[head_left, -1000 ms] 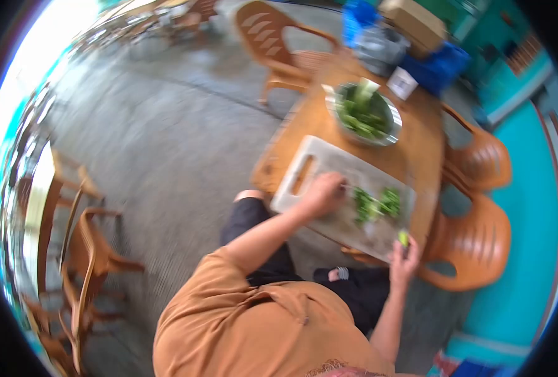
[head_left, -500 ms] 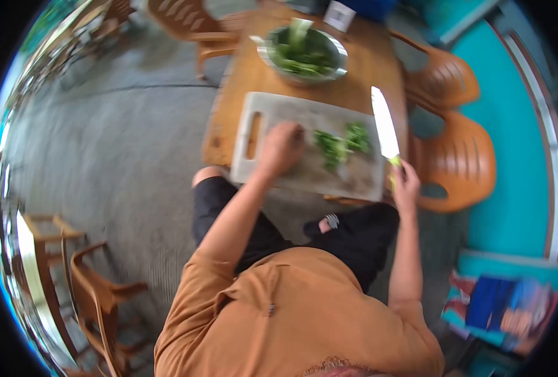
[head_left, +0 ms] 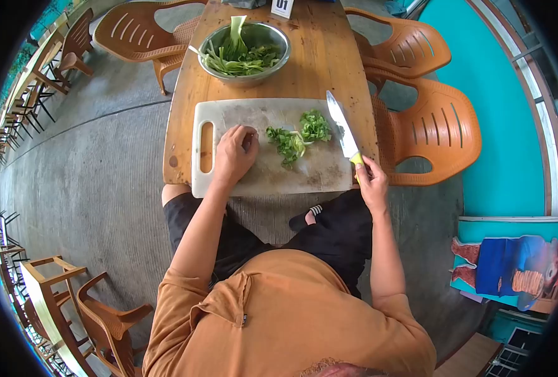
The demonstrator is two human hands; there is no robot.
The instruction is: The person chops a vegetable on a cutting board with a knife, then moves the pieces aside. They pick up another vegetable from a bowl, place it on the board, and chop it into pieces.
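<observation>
Loosely curled, my left hand (head_left: 235, 154) rests on the left half of a white cutting board (head_left: 247, 182), and nothing shows between its fingers. My right hand (head_left: 373, 183) grips the yellow-green handle of a kitchen knife (head_left: 343, 129) at the board's right edge. The blade points away from me and leans left, its tip near the board's far right corner. Between the hands, two small piles of cut leafy greens (head_left: 288, 146) lie on the board. Beyond it stands a metal bowl (head_left: 254, 80) holding more long-stemmed greens (head_left: 238, 56).
The board lies at the near end of a wooden table (head_left: 316, 56). A number sign (head_left: 282, 6) stands at its far end. Orange plastic chairs (head_left: 439, 125) flank both sides. Beneath the board's near edge are my knees (head_left: 187, 213).
The head view has shifted, so the table and board sit farther left and look sharper. The knife blade leans slightly more to the left. Both hands keep about the same places by the board.
</observation>
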